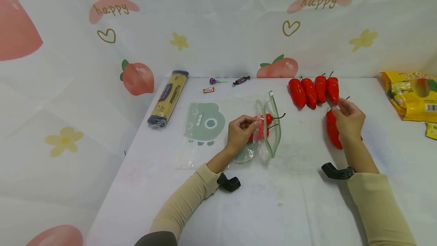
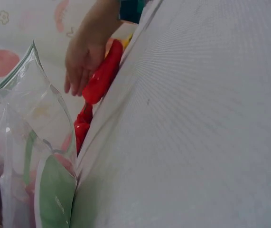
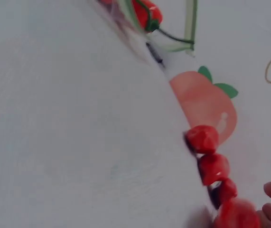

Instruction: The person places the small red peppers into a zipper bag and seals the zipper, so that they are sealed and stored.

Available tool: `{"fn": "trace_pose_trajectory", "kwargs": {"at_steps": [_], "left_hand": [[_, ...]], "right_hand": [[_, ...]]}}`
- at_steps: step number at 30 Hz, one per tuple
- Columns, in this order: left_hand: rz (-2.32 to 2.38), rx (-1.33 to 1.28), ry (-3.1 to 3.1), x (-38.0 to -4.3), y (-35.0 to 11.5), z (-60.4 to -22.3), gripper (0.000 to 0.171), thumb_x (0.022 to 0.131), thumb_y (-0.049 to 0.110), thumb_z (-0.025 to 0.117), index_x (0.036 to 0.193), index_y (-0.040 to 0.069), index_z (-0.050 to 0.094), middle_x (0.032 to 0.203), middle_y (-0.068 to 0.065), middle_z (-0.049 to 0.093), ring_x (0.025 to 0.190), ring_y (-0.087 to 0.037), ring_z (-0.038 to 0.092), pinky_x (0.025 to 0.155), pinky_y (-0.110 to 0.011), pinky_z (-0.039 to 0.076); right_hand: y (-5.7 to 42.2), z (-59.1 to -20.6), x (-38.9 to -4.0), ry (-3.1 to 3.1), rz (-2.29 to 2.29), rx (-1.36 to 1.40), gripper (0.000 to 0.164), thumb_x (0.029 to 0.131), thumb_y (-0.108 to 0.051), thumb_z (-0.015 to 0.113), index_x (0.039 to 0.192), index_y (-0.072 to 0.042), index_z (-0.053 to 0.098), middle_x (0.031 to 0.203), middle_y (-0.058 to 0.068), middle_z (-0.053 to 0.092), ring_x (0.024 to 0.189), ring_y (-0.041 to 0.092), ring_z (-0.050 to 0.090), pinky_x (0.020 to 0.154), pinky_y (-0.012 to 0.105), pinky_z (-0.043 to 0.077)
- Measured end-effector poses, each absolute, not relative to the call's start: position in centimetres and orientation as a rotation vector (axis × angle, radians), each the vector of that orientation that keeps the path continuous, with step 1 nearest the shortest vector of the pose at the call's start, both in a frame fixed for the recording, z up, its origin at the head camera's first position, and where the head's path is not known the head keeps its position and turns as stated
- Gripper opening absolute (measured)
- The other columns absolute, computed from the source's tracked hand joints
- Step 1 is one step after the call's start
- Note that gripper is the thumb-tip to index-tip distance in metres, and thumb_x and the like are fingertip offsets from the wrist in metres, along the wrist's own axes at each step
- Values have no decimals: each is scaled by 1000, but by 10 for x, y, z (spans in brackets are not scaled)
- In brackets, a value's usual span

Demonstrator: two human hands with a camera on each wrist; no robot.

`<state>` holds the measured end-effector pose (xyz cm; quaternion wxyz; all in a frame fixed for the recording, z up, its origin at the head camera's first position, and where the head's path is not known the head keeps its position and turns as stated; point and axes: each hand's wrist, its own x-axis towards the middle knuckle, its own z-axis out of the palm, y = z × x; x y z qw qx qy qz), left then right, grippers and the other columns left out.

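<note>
My left hand (image 1: 240,134) pinches the side of a clear zip bag (image 1: 267,143) whose green-edged mouth gapes to the right. Inside the bag lie red peppers, one with its top (image 1: 269,118) and dark stem at the mouth. Over at the right, my right hand (image 1: 351,120) reaches above a red pepper (image 1: 332,132), partly covering it, its fingertips close to the row of peppers behind. From the left wrist, the fingers of that hand hang loosely beside a pepper (image 2: 104,73). A gap shows between thumb and fingers in the right wrist view, near a blurred pepper (image 3: 237,216).
Several red peppers (image 1: 309,92) stand in a row at the back. A flat bag with a green monster print (image 1: 205,122) lies left. Beyond are a spaghetti packet (image 1: 169,98), a lollipop (image 1: 213,81) and wrapped candies (image 1: 241,81). A yellow bag (image 1: 416,94) stands far right.
</note>
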<state>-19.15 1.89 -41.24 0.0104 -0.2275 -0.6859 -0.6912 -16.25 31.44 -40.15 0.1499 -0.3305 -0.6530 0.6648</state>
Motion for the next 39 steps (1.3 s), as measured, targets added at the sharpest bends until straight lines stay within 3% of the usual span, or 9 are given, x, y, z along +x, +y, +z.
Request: {"fn": "trace_pose_trajectory", "kwargs": {"at_steps": [5, 13, 15, 18, 23, 26, 31, 34, 39], "left_hand": [[-2162, -723, -2106, -196, 21, -420, 15, 84, 2, 63, 89, -13, 63, 82, -30, 64, 60, -1, 57, 56, -13, 49], [-2163, -734, -2126, -191, 19, -413, 15, 84, -1, 61, 91, -14, 62, 86, -31, 64, 62, -3, 57, 58, -11, 49], [-2159, -732, -2125, -191, 19, -413, 15, 84, -1, 61, 91, -14, 62, 87, -31, 64, 62, -2, 57, 58, -11, 49], [-2165, -729, -2116, -190, 20, -414, 15, 84, -1, 62, 90, -15, 62, 87, -31, 64, 62, -1, 57, 58, -11, 48], [-2162, -733, -2118, -190, 20, -414, 16, 84, 0, 62, 90, -15, 62, 87, -32, 64, 61, 1, 56, 57, -11, 48], [-2169, -726, -2112, -190, 20, -412, 15, 83, -1, 62, 90, -15, 62, 87, -32, 64, 61, 0, 56, 57, -11, 48], [-2180, -722, -2104, -190, 19, -411, 15, 83, -3, 62, 90, -16, 62, 88, -32, 64, 62, -2, 57, 58, -11, 48], [-2162, -726, -2119, -190, 19, -411, 15, 83, -2, 62, 90, -15, 62, 88, -32, 65, 63, -4, 56, 59, -10, 47], [-2162, -742, -2132, -190, 19, -411, 15, 84, -2, 61, 91, -15, 62, 87, -31, 65, 63, -9, 58, 58, -11, 48]], "right_hand": [[318, -414, -164, -2349, 1566, -940, 50, 94, -22, 46, 142, -23, 34, 148, 5, 35, 130, 17, 34, 108, 31, 34], [313, -416, -161, -2803, 1352, -710, 60, 93, -36, 47, 143, -9, 28, 143, 27, 30, 126, 42, 26, 97, 54, 39], [311, -416, -161, -2832, 1328, -698, 60, 92, -36, 48, 142, -8, 31, 140, 29, 32, 122, 42, 29, 89, 51, 43], [307, -412, -161, -2772, 1397, -743, 61, 92, -41, 46, 143, -11, 29, 140, 24, 34, 118, 34, 33, 79, 33, 47], [297, -397, -165, -2394, 1767, -852, 62, 90, -45, 50, 143, -20, 32, 132, 2, 38, 110, 12, 36, 74, 10, 47], [288, -387, -169, -2046, 2005, -850, 60, 83, -43, 62, 135, -21, 43, 125, -7, 39, 115, 9, 37, 89, 15, 46], [267, -385, -182, -1419, 2303, -766, 51, 71, -27, 74, 114, -13, 50, 119, -4, 41, 126, 17, 39, 101, 25, 37], [252, -391, -189, -1290, 2361, -778, 49, 73, -23, 73, 114, -11, 48, 113, -4, 43, 123, 15, 41, 101, 26, 37], [224, -408, -193, -1491, 2310, -827, 47, 83, -22, 65, 125, -7, 51, 107, -5, 50, 100, 8, 52, 94, 21, 42]]}}
